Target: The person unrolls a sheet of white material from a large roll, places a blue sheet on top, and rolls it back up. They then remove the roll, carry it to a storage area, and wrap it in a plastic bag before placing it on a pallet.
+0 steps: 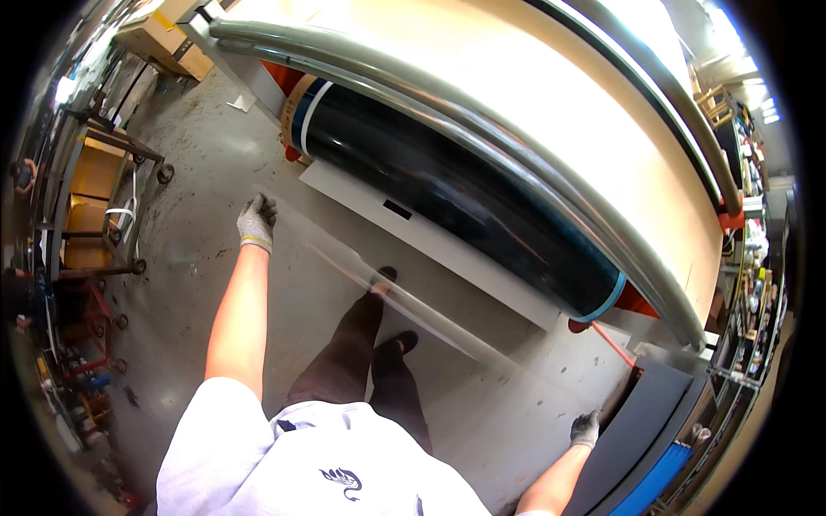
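A sheet of clear plastic film stretches between my hands in front of my legs, showing mostly as glossy streaks. My left hand, in a grey knit glove with a yellow cuff, is closed on its left end, arm extended forward. My right hand, gloved alike, is closed at the other end, low on the right, close to a dark grey panel. Ahead of the film lies a large black roll with blue and white ends, mounted under a pair of long metal bars. Neither hand touches the roll.
Above the bars spreads a wide tan tabletop. A pale flat plate runs beneath the roll. An orange-red hose hangs by the right frame. Wheeled carts stand at left, a cardboard box behind, and stocked shelves at right.
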`<move>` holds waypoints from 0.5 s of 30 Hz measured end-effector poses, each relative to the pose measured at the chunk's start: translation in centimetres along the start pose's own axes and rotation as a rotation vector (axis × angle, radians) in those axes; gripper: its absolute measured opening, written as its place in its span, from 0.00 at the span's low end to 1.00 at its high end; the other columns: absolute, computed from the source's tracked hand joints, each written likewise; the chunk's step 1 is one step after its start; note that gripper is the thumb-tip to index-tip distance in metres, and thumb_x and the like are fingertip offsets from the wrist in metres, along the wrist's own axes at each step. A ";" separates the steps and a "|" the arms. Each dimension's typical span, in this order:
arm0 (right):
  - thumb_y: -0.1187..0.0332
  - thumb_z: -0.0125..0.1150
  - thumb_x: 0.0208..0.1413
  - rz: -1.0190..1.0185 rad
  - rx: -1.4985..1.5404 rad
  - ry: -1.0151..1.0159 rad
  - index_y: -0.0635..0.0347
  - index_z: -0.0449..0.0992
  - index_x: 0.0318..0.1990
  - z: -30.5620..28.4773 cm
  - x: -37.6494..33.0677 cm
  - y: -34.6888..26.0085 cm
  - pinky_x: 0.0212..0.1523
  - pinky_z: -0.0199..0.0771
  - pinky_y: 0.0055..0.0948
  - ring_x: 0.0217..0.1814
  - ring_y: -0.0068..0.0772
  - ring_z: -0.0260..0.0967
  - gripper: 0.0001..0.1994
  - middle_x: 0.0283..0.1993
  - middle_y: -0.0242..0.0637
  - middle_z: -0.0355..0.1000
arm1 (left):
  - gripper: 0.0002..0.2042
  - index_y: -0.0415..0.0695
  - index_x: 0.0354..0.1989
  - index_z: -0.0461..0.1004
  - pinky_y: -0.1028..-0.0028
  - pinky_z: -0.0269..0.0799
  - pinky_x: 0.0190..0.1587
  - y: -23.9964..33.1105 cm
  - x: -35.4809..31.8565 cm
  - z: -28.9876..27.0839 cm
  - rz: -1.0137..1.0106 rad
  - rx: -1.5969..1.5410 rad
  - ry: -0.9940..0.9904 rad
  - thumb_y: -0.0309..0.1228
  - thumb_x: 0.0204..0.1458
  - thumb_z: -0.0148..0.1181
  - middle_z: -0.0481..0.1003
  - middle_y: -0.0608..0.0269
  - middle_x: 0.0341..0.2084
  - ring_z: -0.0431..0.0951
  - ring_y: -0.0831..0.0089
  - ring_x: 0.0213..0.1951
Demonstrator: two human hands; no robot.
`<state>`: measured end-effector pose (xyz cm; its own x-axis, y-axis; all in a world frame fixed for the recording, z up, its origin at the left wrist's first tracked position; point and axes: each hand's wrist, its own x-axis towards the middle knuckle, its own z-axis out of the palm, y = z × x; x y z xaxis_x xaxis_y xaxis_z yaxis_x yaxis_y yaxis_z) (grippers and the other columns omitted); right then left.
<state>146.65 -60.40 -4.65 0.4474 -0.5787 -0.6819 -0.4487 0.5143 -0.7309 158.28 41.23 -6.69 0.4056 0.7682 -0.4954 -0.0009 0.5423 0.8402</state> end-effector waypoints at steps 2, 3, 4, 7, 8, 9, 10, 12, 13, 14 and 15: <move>0.58 0.58 0.61 0.015 -0.003 -0.088 0.41 0.63 0.22 0.3 0.2 -0.9 0.28 0.57 0.32 0.21 0.25 0.55 0.16 0.15 0.21 0.56 | 0.07 0.48 0.37 0.73 0.75 0.63 0.24 0.3 -0.5 0.3 0.015 0.014 0.025 0.35 0.55 0.60 0.78 0.64 0.23 0.74 0.73 0.21; 0.57 0.59 0.61 0.016 -0.008 -0.124 0.41 0.63 0.21 -0.1 0.0 -1.8 0.28 0.57 0.31 0.21 0.25 0.56 0.16 0.15 0.21 0.57 | 0.07 0.48 0.37 0.73 0.75 0.63 0.24 0.7 -0.8 0.3 0.019 0.014 0.031 0.35 0.55 0.60 0.78 0.64 0.23 0.74 0.73 0.21; 0.56 0.58 0.61 0.283 0.488 -0.053 0.41 0.63 0.21 -0.7 0.2 -2.9 0.29 0.59 0.33 0.21 0.26 0.57 0.16 0.15 0.21 0.57 | 0.06 0.48 0.38 0.73 0.75 0.63 0.24 0.7 -0.9 0.5 0.010 0.022 0.033 0.34 0.55 0.60 0.78 0.64 0.23 0.74 0.73 0.21; 0.54 0.55 0.63 0.043 0.020 -0.095 0.41 0.63 0.21 0.4 0.6 -2.0 0.32 0.61 0.37 0.23 0.29 0.57 0.17 0.15 0.24 0.56 | 0.06 0.47 0.36 0.73 0.74 0.64 0.24 0.8 -1.3 0.3 0.010 0.060 0.071 0.34 0.55 0.60 0.78 0.64 0.23 0.74 0.72 0.21; 0.54 0.56 0.62 0.031 -0.017 -0.090 0.41 0.65 0.23 2.3 0.9 -1.5 0.34 0.61 0.36 0.25 0.29 0.58 0.15 0.18 0.27 0.58 | 0.05 0.47 0.36 0.74 0.73 0.65 0.24 1.2 -1.3 0.1 0.025 0.081 0.087 0.33 0.55 0.60 0.77 0.64 0.23 0.74 0.72 0.21; 0.53 0.50 0.65 0.073 -0.004 0.022 0.44 0.65 0.25 4.3 1.5 -1.4 0.38 0.60 0.37 0.27 0.31 0.57 0.16 0.21 0.30 0.59 | 0.06 0.47 0.35 0.74 0.73 0.66 0.25 0.6 -0.2 -1.0 0.026 0.069 0.116 0.34 0.55 0.61 0.77 0.63 0.23 0.75 0.71 0.22; 0.55 0.46 0.66 0.101 -0.055 0.036 0.47 0.67 0.33 5.6 2.1 -0.3 0.46 0.56 0.37 0.35 0.32 0.58 0.12 0.29 0.32 0.62 | 0.06 0.47 0.34 0.74 0.72 0.66 0.26 -0.8 1.6 -1.6 0.025 0.072 0.124 0.35 0.54 0.61 0.77 0.63 0.23 0.75 0.71 0.22; 0.58 0.37 0.67 0.159 -0.139 0.091 0.52 0.70 0.48 7.3 3.8 2.0 0.63 0.49 0.37 0.52 0.35 0.61 0.15 0.47 0.35 0.68 | 0.09 0.46 0.34 0.73 0.70 0.68 0.27 -3.1 5.1 -2.2 -0.018 0.112 0.155 0.36 0.53 0.63 0.77 0.62 0.23 0.75 0.70 0.23; 0.59 0.33 0.68 0.177 -0.178 0.134 0.55 0.72 0.56 6.2 4.5 3.2 0.71 0.45 0.37 0.61 0.36 0.63 0.21 0.56 0.37 0.72 | 0.11 0.45 0.36 0.72 0.70 0.68 0.27 -4.3 7.3 -3.4 -0.067 0.140 0.179 0.37 0.53 0.64 0.76 0.62 0.22 0.75 0.69 0.23; 0.58 0.50 0.64 0.058 -0.065 0.050 0.58 0.74 0.48 1.8 5.8 3.6 0.56 0.64 0.42 0.49 0.40 0.69 0.15 0.45 0.38 0.75 | 0.11 0.46 0.38 0.71 0.69 0.67 0.29 -7.1 10.6 -3.4 -0.165 0.166 0.159 0.37 0.53 0.62 0.74 0.62 0.25 0.73 0.69 0.25; 0.60 0.54 0.61 0.050 -0.097 0.032 0.58 0.74 0.44 3.8 7.2 5.5 0.49 0.66 0.40 0.44 0.39 0.69 0.11 0.40 0.37 0.73 | 0.12 0.46 0.41 0.69 0.68 0.66 0.32 -7.8 12.2 -5.2 -0.176 0.180 0.160 0.38 0.54 0.60 0.72 0.63 0.28 0.71 0.69 0.28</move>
<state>150.34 -59.26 -13.70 0.3985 -0.5743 -0.7151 -0.5431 0.4805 -0.6886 158.49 48.18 -20.41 0.2361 0.7192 -0.6534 0.2246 0.6138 0.7568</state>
